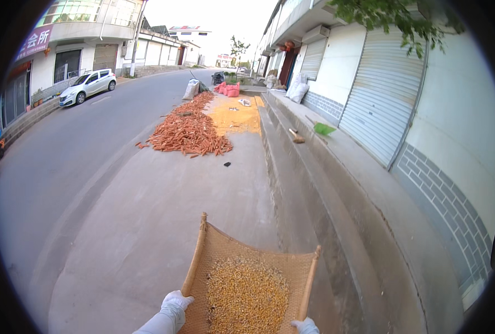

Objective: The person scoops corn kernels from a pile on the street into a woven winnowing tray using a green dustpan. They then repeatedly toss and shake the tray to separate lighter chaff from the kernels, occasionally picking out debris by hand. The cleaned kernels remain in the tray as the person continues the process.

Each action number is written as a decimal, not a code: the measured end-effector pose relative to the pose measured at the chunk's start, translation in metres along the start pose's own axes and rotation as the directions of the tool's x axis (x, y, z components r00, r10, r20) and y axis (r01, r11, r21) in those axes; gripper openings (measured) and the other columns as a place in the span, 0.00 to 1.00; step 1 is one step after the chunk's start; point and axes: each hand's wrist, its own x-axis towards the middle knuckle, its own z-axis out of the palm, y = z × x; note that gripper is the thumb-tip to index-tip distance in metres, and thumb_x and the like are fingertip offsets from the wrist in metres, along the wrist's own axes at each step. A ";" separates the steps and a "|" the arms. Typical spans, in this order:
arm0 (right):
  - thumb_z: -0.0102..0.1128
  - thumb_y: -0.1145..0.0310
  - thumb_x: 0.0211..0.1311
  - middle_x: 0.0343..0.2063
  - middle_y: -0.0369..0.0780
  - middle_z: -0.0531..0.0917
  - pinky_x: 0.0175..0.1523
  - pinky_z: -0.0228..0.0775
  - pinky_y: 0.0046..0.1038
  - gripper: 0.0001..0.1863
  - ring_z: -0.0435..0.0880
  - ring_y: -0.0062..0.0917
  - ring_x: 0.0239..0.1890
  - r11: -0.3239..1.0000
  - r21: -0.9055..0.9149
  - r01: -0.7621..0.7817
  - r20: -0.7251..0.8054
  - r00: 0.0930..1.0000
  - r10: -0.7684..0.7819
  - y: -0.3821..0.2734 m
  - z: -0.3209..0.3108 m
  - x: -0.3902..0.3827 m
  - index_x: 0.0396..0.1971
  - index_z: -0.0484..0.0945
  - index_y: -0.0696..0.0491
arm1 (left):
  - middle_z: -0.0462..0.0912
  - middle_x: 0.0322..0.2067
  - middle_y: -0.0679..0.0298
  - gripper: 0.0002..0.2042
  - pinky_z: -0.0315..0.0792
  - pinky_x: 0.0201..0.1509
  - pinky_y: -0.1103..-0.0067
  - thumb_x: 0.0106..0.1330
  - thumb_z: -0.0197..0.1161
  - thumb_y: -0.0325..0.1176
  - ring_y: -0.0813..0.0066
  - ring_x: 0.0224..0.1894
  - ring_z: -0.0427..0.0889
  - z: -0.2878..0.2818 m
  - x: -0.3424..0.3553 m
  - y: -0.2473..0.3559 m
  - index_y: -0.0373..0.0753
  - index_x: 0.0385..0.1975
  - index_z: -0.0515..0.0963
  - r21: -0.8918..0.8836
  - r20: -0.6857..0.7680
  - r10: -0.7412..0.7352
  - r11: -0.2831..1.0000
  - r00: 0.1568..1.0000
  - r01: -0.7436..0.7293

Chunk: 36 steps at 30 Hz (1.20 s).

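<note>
A woven winnowing basket (236, 243) with wooden side rims is held out low in front of me. Yellow corn kernels (246, 298) lie heaped over its middle. My left hand (176, 301), in a white glove, is closed on the left rim. On the opposite rim my right hand (305, 325), also gloved, is closed, though it is partly cut off by the lower edge. The basket's near end runs out of the picture.
Reddish corncobs (186, 131) lie piled ahead beside a spread of kernels (236, 118). Concrete steps (314, 183) run along my right, with a brush (296, 136) and green dustpan (324, 129) on them. Sacks (192, 89) stand beyond. A white car (89, 86) is across the road.
</note>
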 end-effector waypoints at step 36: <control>0.85 0.64 0.54 0.41 0.51 0.94 0.52 0.86 0.42 0.28 0.95 0.41 0.42 0.991 0.135 -0.007 -0.296 0.954 0.047 -0.775 -0.056 0.774 0.52 0.88 0.64 | 0.94 0.47 0.51 0.29 0.83 0.58 0.59 0.66 0.73 0.59 0.48 0.51 0.92 -0.263 0.916 0.726 0.38 0.53 0.90 0.011 0.190 0.111 0.993 0.975 -0.115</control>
